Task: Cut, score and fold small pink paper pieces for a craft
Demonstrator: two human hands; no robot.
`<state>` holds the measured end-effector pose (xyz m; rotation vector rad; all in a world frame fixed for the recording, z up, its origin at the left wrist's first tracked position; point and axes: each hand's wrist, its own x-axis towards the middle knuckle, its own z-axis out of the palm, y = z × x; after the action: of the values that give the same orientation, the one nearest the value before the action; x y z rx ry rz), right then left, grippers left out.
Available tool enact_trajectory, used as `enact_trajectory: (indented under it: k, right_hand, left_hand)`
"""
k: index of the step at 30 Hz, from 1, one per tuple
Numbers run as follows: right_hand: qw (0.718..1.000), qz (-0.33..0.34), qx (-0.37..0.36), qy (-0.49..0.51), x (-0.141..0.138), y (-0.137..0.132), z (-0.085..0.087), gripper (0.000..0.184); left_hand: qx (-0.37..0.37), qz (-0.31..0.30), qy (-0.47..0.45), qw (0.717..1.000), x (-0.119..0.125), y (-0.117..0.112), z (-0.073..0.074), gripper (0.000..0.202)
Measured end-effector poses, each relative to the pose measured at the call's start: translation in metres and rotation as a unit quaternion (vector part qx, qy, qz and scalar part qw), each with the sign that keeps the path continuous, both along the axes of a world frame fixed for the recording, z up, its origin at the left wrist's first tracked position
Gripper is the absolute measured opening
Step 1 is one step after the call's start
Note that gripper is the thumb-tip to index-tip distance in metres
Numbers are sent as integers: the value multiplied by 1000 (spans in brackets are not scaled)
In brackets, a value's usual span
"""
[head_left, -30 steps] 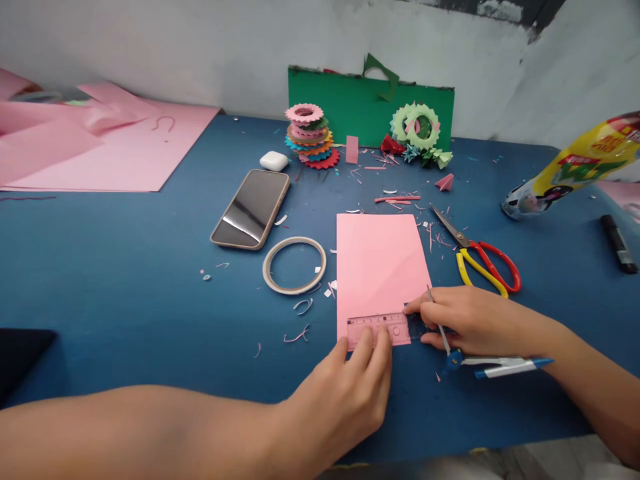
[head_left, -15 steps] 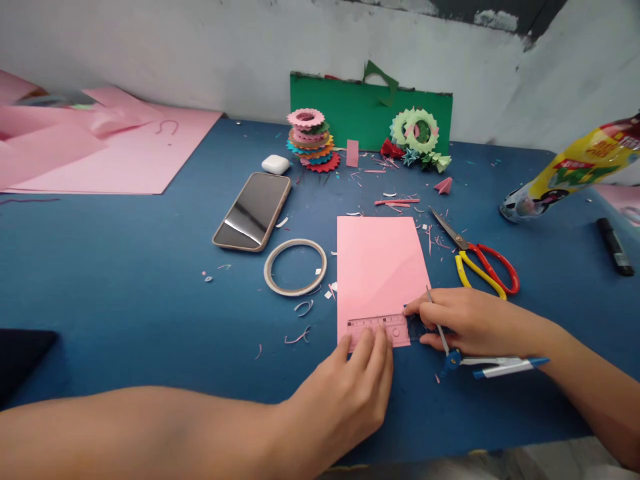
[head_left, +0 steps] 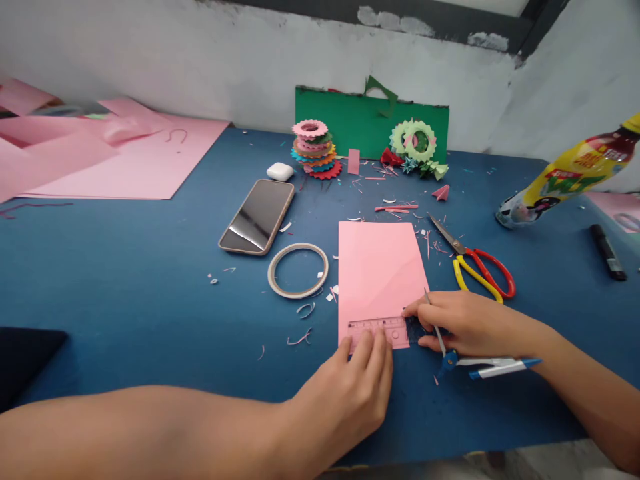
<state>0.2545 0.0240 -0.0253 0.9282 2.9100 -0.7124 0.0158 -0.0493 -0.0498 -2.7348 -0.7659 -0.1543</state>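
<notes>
A pink sheet of paper (head_left: 381, 273) lies on the blue table (head_left: 125, 293). A clear ruler (head_left: 383, 328) rests across its near edge. My left hand (head_left: 350, 393) presses the ruler down with flat, spread fingertips. My right hand (head_left: 470, 323) is closed on a drawing compass (head_left: 443, 347) with a blue hinge and a pen in one leg. The hand's fingertips touch the ruler's right end at the paper's near right corner.
Red-and-yellow scissors (head_left: 475, 267) lie right of the paper; a tape ring (head_left: 298, 269) and a phone (head_left: 257, 217) lie left. Stacked paper rosettes (head_left: 315, 148), a green card (head_left: 370, 120), an earbud case (head_left: 280, 171), a yellow bottle (head_left: 565, 177), a black marker (head_left: 607, 251) and big pink sheets (head_left: 115, 160) lie around.
The camera has tilted up a little, so everything sits slightly lower in view. Both hands stay where they were on the ruler and compass.
</notes>
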Motion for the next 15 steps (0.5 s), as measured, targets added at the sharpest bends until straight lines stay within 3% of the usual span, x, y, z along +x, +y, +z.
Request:
enact_trajectory:
  k: [15]
  right_hand:
    - [1000,-1,-5,5,-1,0,-1,19]
  left_hand:
    - [-5,7,8,1000,1,-1,2,40]
